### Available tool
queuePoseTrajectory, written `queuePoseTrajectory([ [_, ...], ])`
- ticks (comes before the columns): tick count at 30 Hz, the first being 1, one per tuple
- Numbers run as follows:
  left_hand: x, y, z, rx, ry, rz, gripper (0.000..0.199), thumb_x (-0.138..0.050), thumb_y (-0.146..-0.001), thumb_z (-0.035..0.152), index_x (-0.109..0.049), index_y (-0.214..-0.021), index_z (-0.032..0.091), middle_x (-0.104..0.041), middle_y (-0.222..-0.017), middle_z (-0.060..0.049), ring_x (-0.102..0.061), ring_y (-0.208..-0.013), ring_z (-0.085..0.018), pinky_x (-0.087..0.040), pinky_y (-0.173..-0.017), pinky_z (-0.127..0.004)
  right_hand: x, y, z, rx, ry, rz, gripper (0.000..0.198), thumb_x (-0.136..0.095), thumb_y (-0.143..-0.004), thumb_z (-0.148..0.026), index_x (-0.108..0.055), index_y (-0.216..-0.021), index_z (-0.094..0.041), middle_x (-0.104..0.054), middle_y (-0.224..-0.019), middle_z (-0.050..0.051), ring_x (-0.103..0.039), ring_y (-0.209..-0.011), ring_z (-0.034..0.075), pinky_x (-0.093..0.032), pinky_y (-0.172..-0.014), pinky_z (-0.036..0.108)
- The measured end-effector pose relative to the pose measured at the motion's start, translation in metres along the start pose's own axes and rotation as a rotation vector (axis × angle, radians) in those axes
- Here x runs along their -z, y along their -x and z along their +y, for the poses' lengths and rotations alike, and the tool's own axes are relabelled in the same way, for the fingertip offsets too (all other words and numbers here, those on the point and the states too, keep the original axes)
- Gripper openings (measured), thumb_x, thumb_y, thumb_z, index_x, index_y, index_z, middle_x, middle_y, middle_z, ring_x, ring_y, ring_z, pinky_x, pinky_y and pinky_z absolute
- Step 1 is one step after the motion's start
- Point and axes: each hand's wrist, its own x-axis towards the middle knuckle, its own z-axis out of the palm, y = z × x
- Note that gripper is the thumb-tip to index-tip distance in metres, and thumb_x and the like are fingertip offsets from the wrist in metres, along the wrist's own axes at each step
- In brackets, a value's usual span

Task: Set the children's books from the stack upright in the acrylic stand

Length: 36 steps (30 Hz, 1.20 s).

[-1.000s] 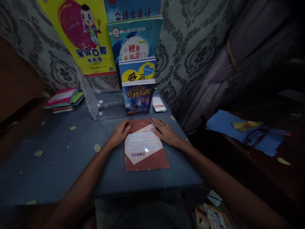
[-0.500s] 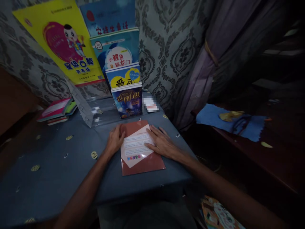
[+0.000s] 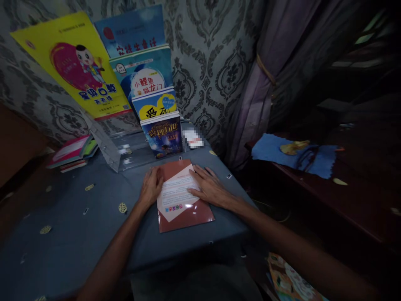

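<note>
A reddish-brown booklet [image 3: 197, 217] with a tilted white panel of text lies closed and flat on the blue tablecloth. My left hand [image 3: 151, 184] rests along its left edge, fingers loosely bent and touching the border. Across the upper right part of the cover lies my right hand [image 3: 210, 184], its fingers stretched out and the thumb apart. Neither hand lifts the booklet. Just beyond it, several books stand in a stepped row on a clear stand [image 3: 108, 146], with a dark blue book [image 3: 164, 136] in front.
A tall yellow workbook [image 3: 75, 67] stands at the back left. Beside the stand lies a small pile of books [image 3: 70, 152]. On the right, a blue cloth [image 3: 291, 156] covers part of a dark red surface. A colourful book [image 3: 290, 278] sits low at the right.
The view has shifted slightly, so the books and stand appear a little lower and further left. Both hands stay on the booklet, almost unmoved.
</note>
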Motion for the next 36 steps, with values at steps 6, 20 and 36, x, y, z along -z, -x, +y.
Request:
queuePoseTrajectory([
  [6, -0.008, -0.009, 0.025, -0.109, -0.226, -0.071, 0.042, -0.042, -0.096, 0.014, -0.059, -0.134, 0.014, -0.048, -0.157, -0.020, -0.037, -0.151, -0.036, -0.031, -0.120, -0.064, 0.005, -0.006, 0.003, -0.011, -0.025, -0.009, 0.072, -0.047, -0.100, -0.058, -0.044, -0.154, -0.011, -0.041, -0.161, 0.023, -0.034, -0.153, 0.032, -0.028, -0.124, 0.055],
  [20, -0.041, -0.046, 0.065, -0.234, -0.261, -0.205, 0.047, -0.039, -0.103, 0.018, -0.049, -0.149, 0.014, -0.051, -0.155, -0.015, -0.044, -0.147, -0.030, -0.036, -0.120, -0.052, 0.008, -0.054, 0.024, -0.108, 0.023, 0.030, 0.051, -0.046, -0.104, -0.035, -0.052, -0.147, -0.009, -0.049, -0.156, 0.021, -0.045, -0.145, 0.031, -0.035, -0.119, 0.049],
  [36, -0.034, -0.046, 0.067, -0.257, -0.264, -0.220, 0.044, -0.039, -0.106, 0.024, -0.054, -0.146, 0.016, -0.052, -0.155, -0.014, -0.045, -0.146, -0.029, -0.036, -0.119, -0.051, 0.004, -0.054, 0.023, -0.089, 0.037, 0.075, 0.049, -0.045, -0.103, -0.033, -0.054, -0.145, -0.009, -0.053, -0.153, 0.020, -0.046, -0.143, 0.032, -0.036, -0.117, 0.049],
])
